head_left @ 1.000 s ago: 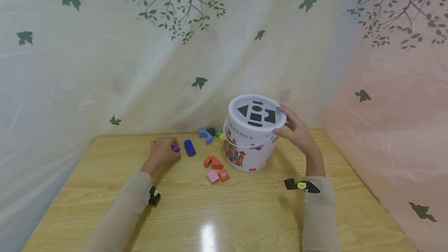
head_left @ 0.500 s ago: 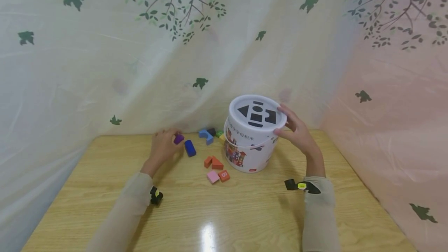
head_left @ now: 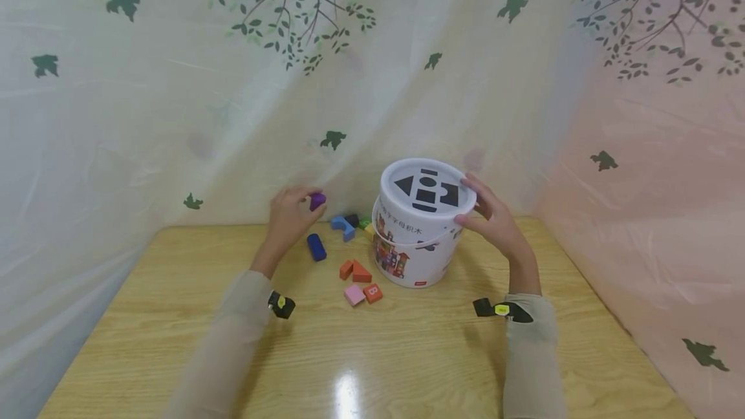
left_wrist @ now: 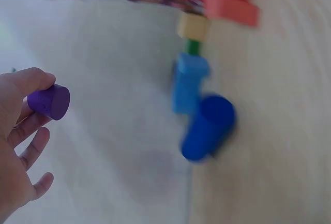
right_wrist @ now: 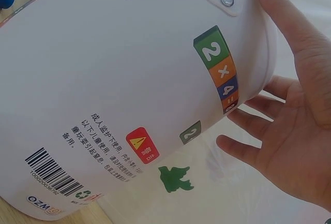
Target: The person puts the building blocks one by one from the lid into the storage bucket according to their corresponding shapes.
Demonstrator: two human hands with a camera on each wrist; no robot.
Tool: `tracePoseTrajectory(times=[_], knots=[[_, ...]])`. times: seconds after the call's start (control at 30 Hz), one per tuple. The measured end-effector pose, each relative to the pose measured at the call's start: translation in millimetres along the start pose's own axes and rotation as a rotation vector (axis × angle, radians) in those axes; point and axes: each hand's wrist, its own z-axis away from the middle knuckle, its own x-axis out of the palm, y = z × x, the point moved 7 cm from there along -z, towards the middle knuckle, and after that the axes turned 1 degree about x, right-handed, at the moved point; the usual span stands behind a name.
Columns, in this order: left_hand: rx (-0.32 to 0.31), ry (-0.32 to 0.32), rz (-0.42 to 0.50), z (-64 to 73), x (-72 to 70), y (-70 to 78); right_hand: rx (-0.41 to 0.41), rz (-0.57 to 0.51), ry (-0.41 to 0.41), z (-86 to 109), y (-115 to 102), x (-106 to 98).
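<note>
In the head view my left hand (head_left: 291,215) is raised over the back left of the table. Its thumb and index finger pinch a short purple cylinder block (left_wrist: 50,101), round face outward; the other fingers are spread. My right hand (head_left: 495,222) holds the lid's edge on a white block bucket (head_left: 416,257), thumb in front and fingertips farther back. Black shape marks, among them a triangle, circle and square, show on the bucket's lid (head_left: 401,202). Below the left hand lies a dark blue cylinder block (head_left: 317,247), with a light blue arch block (head_left: 343,227) nearby.
Left of the bucket lie orange blocks (head_left: 361,271), a pink block (head_left: 354,295) and an orange block marked B (head_left: 373,293). Partly hidden black (head_left: 352,219), green and yellow blocks sit behind. A printed curtain (head_left: 262,115) hangs along the table's (head_left: 407,354) back edge.
My left hand has lifted the purple block from the table and moved it up and to the right. The right hand and the bucket have stayed in place.
</note>
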Motion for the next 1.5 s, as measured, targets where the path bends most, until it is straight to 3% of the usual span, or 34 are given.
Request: tracePoseTrajectory(times=[0.27,0.47,0.73,1.13,1.33,1.5], knots=[[0.037,0.045,0.176,-30.6,2.6,49.5,-0.009,0.000,0.003,0.3,-1.2,-0.4],[0.055,0.031,0.234,-49.4,9.6,86.8,-0.020,0.003,0.006,0.7,-2.9,0.0],[0.073,-0.015,0.304,-65.1,23.9,124.4,-0.008,0.004,0.007,0.6,-2.0,0.6],[0.083,-0.144,0.146,-72.7,54.6,164.1,-0.008,0.009,0.009,0.8,-1.1,1.1],[0.131,-0.169,0.061,-75.9,65.8,174.7,-0.011,0.004,0.007,0.6,-0.6,1.1],[0.157,-0.194,0.047,-76.6,72.9,180.3,-0.012,0.001,0.000,1.4,-1.5,1.1]])
